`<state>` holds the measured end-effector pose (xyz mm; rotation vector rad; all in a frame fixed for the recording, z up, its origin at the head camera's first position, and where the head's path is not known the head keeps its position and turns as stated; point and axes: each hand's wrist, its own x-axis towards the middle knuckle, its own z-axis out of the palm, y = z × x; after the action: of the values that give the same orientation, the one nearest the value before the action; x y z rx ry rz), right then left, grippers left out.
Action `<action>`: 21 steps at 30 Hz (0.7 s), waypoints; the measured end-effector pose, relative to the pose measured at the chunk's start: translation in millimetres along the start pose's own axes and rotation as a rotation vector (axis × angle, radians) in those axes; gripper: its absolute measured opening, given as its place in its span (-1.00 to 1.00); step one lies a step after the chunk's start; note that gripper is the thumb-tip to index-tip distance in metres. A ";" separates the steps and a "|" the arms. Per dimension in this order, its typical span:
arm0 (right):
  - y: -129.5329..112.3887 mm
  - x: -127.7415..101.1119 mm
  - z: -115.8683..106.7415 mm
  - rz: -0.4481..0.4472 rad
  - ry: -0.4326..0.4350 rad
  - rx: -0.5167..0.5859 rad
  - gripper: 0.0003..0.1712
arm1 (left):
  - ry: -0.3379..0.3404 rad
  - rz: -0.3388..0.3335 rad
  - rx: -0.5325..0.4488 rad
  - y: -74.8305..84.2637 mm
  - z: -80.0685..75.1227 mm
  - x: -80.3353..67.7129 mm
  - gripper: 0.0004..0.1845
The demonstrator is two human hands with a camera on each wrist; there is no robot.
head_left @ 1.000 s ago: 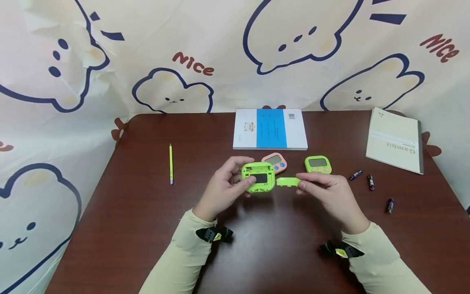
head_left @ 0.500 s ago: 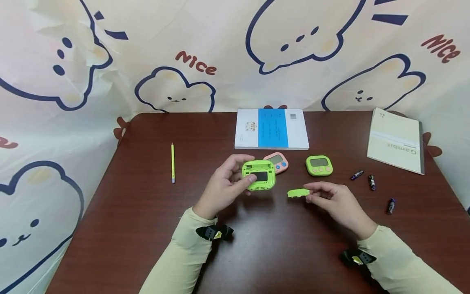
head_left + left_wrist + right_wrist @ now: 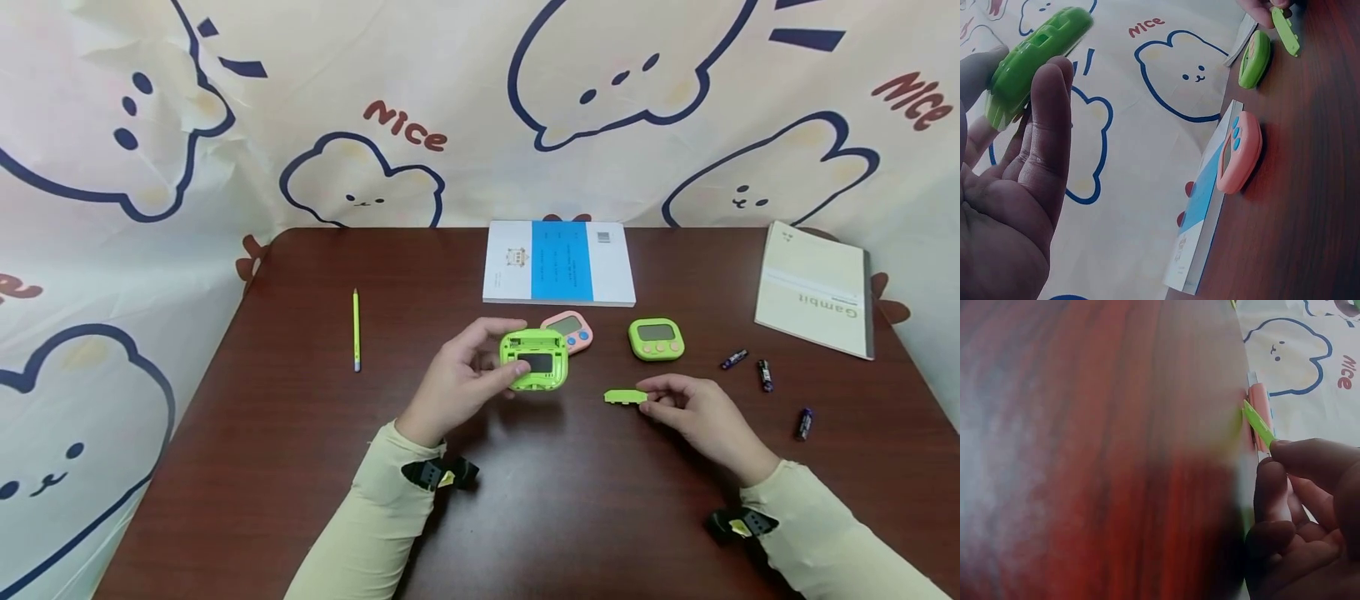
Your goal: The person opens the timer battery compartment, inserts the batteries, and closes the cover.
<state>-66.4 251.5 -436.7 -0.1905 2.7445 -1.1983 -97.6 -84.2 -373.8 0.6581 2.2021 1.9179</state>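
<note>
Green and slotted, a handheld timer [image 3: 543,362] is gripped between thumb and fingers of the left hand [image 3: 459,382], above the middle of the table [image 3: 570,517]. Apart from it, the right hand [image 3: 697,414] pinches a slim green piece [image 3: 624,397] in narrowed fingers. Toward the far edge lie a pink timer [image 3: 580,333], partly hidden, and another green timer [image 3: 656,340]; three batteries [image 3: 765,376] lie nearer the right edge.

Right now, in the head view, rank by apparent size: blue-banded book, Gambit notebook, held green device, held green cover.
1. Book, Gambit notebook: too alike to rank
2. Held green device
3. Green cover
</note>
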 end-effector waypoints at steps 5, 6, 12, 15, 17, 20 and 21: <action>-0.3 0.9 1.0 -0.007 -0.009 -0.010 -0.77 | 0.001 -0.017 0.013 -0.4 -0.1 -0.8 -0.50; -0.3 1.2 1.1 -0.009 -0.008 -0.015 -0.77 | -0.002 -0.016 0.013 -0.6 0.0 -0.7 -0.50; -1.0 3.5 0.1 -0.019 -0.004 -0.065 -0.78 | -0.042 0.001 -0.033 -1.6 0.5 -0.3 -0.53; -1.4 4.5 -0.6 -0.017 -0.007 -0.084 -0.78 | -0.058 0.011 -0.056 -2.1 0.8 -0.1 -0.54; -1.5 5.0 -0.8 -0.016 -0.009 -0.093 -0.78 | -0.063 0.016 -0.065 -2.5 0.7 0.0 -0.55; -1.7 5.3 -1.0 -0.018 -0.011 -0.098 -0.79 | -0.067 0.020 -0.069 -2.9 0.3 -0.1 -0.55; -1.9 5.3 -1.1 -0.019 -0.011 -0.099 -0.79 | -0.067 0.020 -0.071 -2.9 -0.1 -0.2 -0.55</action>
<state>-71.7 250.1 -434.9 -0.2335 2.8006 -1.0632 -98.1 -84.7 -376.6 0.7244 2.0857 1.9437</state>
